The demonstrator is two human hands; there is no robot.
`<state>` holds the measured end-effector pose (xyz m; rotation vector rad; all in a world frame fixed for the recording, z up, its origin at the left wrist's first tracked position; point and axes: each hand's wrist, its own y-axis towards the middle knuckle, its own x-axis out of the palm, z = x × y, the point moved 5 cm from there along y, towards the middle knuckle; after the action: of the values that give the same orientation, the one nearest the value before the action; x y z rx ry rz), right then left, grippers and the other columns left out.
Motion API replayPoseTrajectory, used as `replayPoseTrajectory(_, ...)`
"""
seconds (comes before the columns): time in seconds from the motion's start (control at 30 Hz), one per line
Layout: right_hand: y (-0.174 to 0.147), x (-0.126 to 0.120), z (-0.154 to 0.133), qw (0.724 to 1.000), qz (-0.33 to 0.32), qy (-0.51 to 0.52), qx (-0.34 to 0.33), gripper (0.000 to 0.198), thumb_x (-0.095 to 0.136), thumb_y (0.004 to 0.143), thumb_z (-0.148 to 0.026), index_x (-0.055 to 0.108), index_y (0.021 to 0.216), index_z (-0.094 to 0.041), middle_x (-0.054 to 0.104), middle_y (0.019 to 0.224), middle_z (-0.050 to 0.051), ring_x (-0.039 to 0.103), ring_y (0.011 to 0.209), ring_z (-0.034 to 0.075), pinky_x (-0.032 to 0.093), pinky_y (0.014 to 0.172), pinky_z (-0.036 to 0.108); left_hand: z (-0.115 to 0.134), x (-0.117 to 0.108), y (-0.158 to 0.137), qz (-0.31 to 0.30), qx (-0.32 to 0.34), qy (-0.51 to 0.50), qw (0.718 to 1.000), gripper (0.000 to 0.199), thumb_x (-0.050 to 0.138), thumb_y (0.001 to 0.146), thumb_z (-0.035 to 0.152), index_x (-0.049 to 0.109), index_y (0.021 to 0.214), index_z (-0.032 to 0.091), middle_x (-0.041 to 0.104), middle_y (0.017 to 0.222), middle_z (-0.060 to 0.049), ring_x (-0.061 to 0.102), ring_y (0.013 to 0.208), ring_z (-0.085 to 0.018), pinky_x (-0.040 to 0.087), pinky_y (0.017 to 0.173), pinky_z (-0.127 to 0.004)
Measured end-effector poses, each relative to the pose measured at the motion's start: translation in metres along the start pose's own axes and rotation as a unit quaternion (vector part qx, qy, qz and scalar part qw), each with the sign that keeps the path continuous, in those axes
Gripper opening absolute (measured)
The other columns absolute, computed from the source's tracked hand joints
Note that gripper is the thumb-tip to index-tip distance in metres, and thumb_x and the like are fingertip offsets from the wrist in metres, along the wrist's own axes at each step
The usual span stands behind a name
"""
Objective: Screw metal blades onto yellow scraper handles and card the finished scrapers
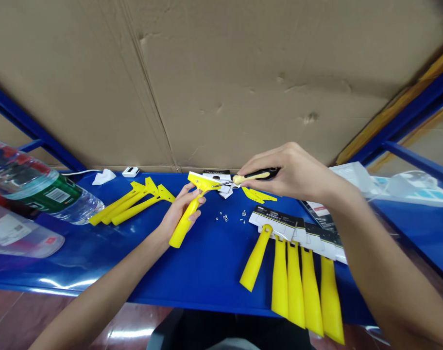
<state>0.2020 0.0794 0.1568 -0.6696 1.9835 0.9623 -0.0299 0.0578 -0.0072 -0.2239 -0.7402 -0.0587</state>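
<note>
A yellow scraper (181, 231) is sitting in the person's left hand (176, 210), above the middle of the blue surface (203, 279). The left hand is gripping it around the upper part of its handle; the scraper is tilting, its wide head pointing away from the person and its handle end pointing back. The right hand (289, 167) is grasping a black and pale yellow screwdriver (260, 176), holding it nearly level, with its metal shaft pointing left and its tip reaching the right part of the scraper's head.

Just behind the scraper, some white and black cards (227, 190) are lying near the back edge, and beside them a few flat yellow pieces (258, 195) are resting. In front of these, small nuts (225, 218) and small screws (244, 213) are lying in two loose groups, the screws to the right.

Farther right, five yellow handles (295, 287) are lying in a row, with printed cards (280, 222) covering their far ends. To the left, three yellow scrapers (127, 203) are lying side by side, near a large clear bottle (57, 194) with a green label. A see-through container (28, 238) is lying in front of the bottle. Behind everything, brown cardboard (225, 87) is standing as a wall.
</note>
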Motion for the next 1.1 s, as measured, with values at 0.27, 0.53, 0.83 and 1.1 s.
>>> replayPoseTrajectory(0.27,0.002,0.007,0.004,1.000,-0.007,0.003,-0.008,0.021,0.074,0.098,-0.040,0.087,0.103,-0.024,0.085,0.103,0.008,0.080,0.088,0.025,0.057,0.079,0.038,0.001,0.002,-0.002,0.011,0.004,0.016,1.000,0.038,0.076,0.091,0.012,0.055,0.120,0.023,0.062,0.117,-0.007,0.065,0.071,-0.008,0.039,0.033,-0.011)
replayPoseTrajectory(0.53,0.004,0.012,-0.001,0.999,-0.021,-0.008,-0.042,0.022,0.069,0.101,-0.039,0.084,0.104,-0.023,0.083,0.107,0.009,0.077,0.091,0.024,0.055,0.081,0.037,0.000,0.000,0.000,0.003,0.004,0.023,1.000,0.038,0.077,0.091,0.015,0.057,0.121,0.023,0.062,0.119,-0.007,0.066,0.073,-0.008,0.041,0.035,-0.010)
replayPoseTrajectory(0.83,-0.001,0.020,-0.008,0.998,0.033,-0.052,0.008,0.037,0.074,0.096,-0.050,0.069,0.123,-0.026,0.078,0.111,0.009,0.073,0.098,0.031,0.052,0.085,0.041,-0.005,-0.003,0.001,-0.007,0.005,0.042,0.999,0.038,0.081,0.089,0.017,0.058,0.119,0.024,0.064,0.116,-0.006,0.065,0.072,-0.008,0.040,0.035,-0.010)
replayPoseTrajectory(1.1,-0.001,0.018,-0.002,0.996,0.033,-0.088,0.004,0.026,0.063,0.104,-0.044,0.063,0.123,-0.026,0.076,0.109,0.007,0.072,0.096,0.028,0.050,0.083,0.038,-0.004,-0.005,0.002,-0.004,0.000,0.023,1.000,0.040,0.081,0.089,0.017,0.057,0.121,0.025,0.064,0.113,-0.004,0.063,0.067,-0.005,0.039,0.035,-0.010)
